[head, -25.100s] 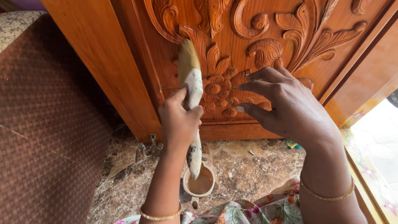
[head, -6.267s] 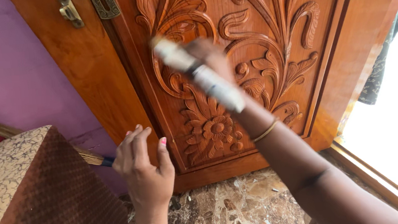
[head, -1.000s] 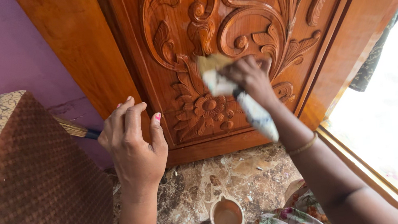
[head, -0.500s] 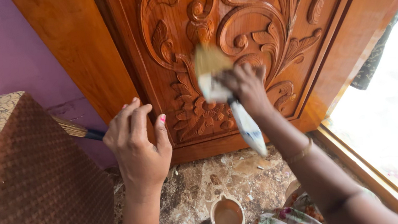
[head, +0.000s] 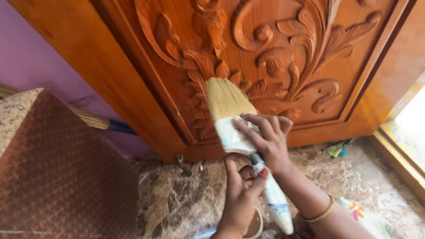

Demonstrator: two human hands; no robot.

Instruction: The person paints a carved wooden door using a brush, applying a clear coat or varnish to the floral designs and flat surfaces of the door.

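While the right hand (head: 268, 140) keeps its grip closed around the paintbrush (head: 242, 142) at the place where the paint-marked ferrule meets the handle, the pale bristles point up and a little to the left, touching the lower carvings of the wooden door (head: 277, 42); the long axis of the brush runs from these bristles down and to the right, and the white handle end hangs below the wrist. Just under it, the left hand (head: 241, 199) is lifted with its fingers loosely bent and holds nothing; its fingertips are almost touching the handle, so this hand is the nearer one to the free end. Partly hidden beneath the left hand, a small cup (head: 255, 226) stands on the marble floor (head: 178, 199); a brown woven seat (head: 48, 175) is on the left side.
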